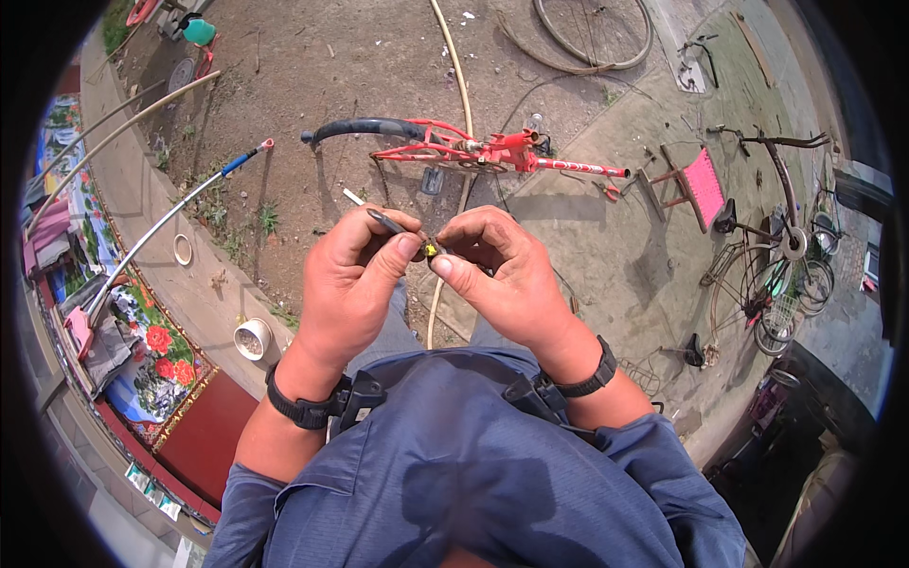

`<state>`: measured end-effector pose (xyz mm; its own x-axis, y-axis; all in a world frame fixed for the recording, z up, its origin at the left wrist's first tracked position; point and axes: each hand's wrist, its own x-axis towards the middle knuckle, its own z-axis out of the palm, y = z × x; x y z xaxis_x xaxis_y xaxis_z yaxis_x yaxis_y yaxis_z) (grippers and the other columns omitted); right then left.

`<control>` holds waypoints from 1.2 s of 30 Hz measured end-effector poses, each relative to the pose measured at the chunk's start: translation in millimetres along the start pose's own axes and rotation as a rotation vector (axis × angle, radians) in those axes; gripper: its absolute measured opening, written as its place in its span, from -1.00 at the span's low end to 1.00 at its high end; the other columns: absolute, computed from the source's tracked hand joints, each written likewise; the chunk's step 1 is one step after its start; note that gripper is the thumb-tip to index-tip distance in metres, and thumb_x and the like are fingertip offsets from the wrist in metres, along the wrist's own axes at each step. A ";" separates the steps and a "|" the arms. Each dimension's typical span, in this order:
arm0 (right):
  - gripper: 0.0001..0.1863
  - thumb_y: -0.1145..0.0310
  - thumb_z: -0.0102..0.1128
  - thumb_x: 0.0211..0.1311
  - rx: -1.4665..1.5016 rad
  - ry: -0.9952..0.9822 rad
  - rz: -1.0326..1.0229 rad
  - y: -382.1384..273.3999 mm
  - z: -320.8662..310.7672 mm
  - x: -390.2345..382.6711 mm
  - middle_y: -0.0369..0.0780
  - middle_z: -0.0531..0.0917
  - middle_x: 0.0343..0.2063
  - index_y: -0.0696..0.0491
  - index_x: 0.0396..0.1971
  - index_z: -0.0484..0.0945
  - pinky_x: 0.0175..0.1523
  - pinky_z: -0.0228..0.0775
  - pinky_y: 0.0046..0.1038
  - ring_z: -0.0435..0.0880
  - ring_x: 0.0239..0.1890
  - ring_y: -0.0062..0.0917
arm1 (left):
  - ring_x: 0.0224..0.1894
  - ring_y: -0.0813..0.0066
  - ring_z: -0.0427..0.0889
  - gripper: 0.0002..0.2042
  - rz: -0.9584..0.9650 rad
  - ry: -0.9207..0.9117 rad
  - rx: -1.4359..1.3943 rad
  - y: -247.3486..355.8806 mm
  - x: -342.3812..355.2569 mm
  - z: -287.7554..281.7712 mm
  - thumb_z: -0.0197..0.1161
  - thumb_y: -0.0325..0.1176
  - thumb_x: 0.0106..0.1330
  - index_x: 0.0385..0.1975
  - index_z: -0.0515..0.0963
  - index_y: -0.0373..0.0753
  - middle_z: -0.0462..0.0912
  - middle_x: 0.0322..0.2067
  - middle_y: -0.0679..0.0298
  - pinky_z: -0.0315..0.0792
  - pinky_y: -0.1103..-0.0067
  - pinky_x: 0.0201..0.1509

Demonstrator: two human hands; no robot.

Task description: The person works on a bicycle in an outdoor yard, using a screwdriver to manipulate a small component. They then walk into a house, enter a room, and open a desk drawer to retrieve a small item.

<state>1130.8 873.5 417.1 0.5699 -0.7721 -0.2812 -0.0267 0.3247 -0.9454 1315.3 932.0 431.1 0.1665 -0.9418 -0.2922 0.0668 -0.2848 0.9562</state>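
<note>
Two bare hands meeting in front of the body; the left hand (355, 270) is closed, its thumb and forefinger pinching a dark slim rod (386, 221) that points up and to the left; the right hand (497, 260) is likewise closed, thumb and curled fingers gripping a small dark piece (432, 252) with a bright yellow patch, which sits between the two thumb tips; how far the rod runs beneath the fingers cannot be told; the fingertip hold presumably suits so slight a part, and bringing the hands together probably lets each steady the other within close view; a white stick (353, 197) projects beside the left knuckles, its support hidden; beyond the hands is a red bicycle frame (511, 156) with a black curved mudguard or tyre (369, 128), perhaps kept there to be within reach; a pale hose (457, 57) runs past it; a pink-topped stool (701, 187) is to the right, apparently tipped over.
</note>
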 end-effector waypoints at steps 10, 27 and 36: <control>-0.92 0.51 0.23 0.32 -0.243 0.010 -0.129 1.6 -3.3 6.5 -0.21 0.58 -0.22 0.22 -0.28 0.59 -0.10 0.52 -0.54 0.62 -0.21 -0.61 | -0.31 0.55 0.59 -0.91 0.273 0.008 0.257 -8.1 2.2 0.5 0.30 -0.52 0.34 -0.22 0.60 -0.36 0.61 -0.32 0.24 0.47 0.62 -0.23; -0.83 0.34 0.10 0.47 0.292 -0.033 0.267 7.5 9.4 3.5 -0.33 0.57 -0.47 0.15 -0.20 0.51 -0.49 0.29 -0.64 0.46 -0.55 -0.78 | -0.30 0.67 0.58 -0.89 0.012 -0.033 -0.031 -4.6 -3.8 -2.2 0.20 -0.46 0.45 -0.15 0.58 -0.34 0.61 -0.35 0.36 0.48 0.67 -0.22; -0.84 0.40 0.07 0.43 0.373 0.080 0.236 15.3 23.3 2.9 -0.26 0.59 -0.48 0.21 -0.25 0.49 -0.47 0.36 -0.59 0.49 -0.55 -0.72 | -0.33 0.69 0.58 -0.86 -0.093 -0.001 -0.147 -8.3 -4.1 -2.6 0.19 -0.42 0.48 -0.12 0.55 -0.34 0.62 -0.36 0.36 0.50 0.69 -0.22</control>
<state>1151.2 889.0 405.7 0.5183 -0.6883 -0.5075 0.1577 0.6603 -0.7343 1316.6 938.7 424.3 0.1521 -0.9126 -0.3795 0.2250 -0.3420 0.9124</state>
